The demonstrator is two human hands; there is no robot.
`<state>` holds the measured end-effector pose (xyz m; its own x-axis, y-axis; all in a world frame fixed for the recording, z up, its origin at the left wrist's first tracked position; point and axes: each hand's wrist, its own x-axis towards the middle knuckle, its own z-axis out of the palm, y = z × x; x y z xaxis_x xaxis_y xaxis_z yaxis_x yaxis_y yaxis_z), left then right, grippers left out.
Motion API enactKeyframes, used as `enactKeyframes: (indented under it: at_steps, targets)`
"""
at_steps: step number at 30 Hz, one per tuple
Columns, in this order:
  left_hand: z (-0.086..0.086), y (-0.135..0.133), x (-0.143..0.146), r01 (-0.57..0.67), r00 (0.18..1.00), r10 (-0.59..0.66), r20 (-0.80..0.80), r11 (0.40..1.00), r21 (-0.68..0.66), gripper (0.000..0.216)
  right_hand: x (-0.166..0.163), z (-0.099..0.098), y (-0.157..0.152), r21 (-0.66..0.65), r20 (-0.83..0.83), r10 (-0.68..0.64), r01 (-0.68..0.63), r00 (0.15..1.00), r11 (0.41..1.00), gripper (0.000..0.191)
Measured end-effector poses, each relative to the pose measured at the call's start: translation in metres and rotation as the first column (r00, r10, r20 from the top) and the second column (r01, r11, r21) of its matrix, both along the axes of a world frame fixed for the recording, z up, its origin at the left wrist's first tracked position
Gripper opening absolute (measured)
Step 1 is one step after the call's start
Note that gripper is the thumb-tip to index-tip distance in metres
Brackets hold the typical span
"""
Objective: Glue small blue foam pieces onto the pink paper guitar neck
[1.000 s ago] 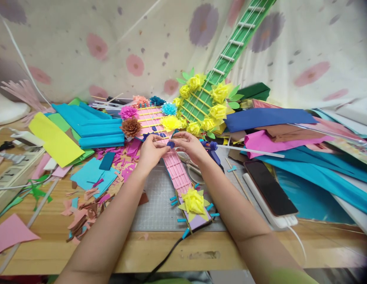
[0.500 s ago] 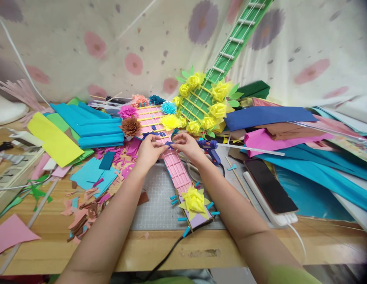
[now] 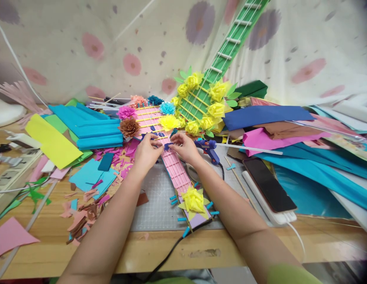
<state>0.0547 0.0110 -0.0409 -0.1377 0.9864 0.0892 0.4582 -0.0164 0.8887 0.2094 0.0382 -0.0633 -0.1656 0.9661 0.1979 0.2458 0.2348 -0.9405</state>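
Pinching a small dark-blue paper piece [image 3: 166, 146] with the right hand [image 3: 186, 148] over a pink cardboard guitar [image 3: 178, 173]; cannot tell whether gripping with the left hand [image 3: 147, 152] beside. Probably light, soft, easily creased; take by an edge.

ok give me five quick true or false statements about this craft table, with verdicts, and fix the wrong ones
1. The left hand and right hand are at the pink paper guitar. True.
2. The right hand grips the glue gun. False: the glue gun lies to the right of that hand.
3. The green guitar carries yellow paper flowers. True.
4. The flower on the pink guitar's head is brown. False: that head flower is yellow.
5. The phone's screen is brightly lit. False: the phone shows a dark screen.
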Motion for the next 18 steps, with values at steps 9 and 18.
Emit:
enactKeyframes:
  at_steps: [9, 18]
  targets:
    - [-0.004, 0.001, 0.003, -0.007, 0.999, 0.005, 0.046, 0.999, 0.037, 0.034, -0.001, 0.000, 0.001, -0.170, -0.144, 0.005, -0.029, 0.990, 0.985, 0.024]
    - [-0.001, -0.006, 0.012, 0.046, 0.998, -0.042, -0.053, 0.996, 0.078, 0.031, 0.003, 0.002, 0.001, -0.131, -0.062, 0.007, -0.015, 0.998, 0.991, 0.019]
